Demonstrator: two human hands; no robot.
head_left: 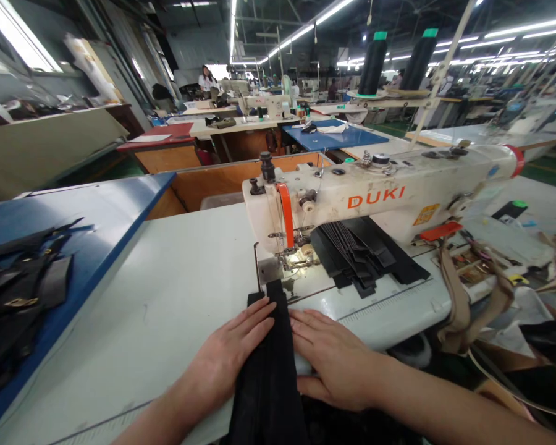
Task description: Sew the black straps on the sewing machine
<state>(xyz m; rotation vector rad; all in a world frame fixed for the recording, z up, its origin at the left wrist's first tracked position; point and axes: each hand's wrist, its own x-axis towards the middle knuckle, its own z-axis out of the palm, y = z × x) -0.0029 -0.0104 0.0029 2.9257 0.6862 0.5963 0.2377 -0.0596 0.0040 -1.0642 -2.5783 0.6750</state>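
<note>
Left hand (225, 352) flat on black fabric strip (266, 371) | right hand (333, 358) on opposite edge | apart | open table (152, 296) leftward

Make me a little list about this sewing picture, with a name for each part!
Place: big sewing workshop
Machine: DUKI sewing machine
Left hand: flat on the black strip
Right hand: flat, against the black strip
On the machine: black strips in a pile
Left side: black pieces on a blue-edged table
Right side: tan straps
Up top: two black thread spools
Far away: a co-worker
</note>
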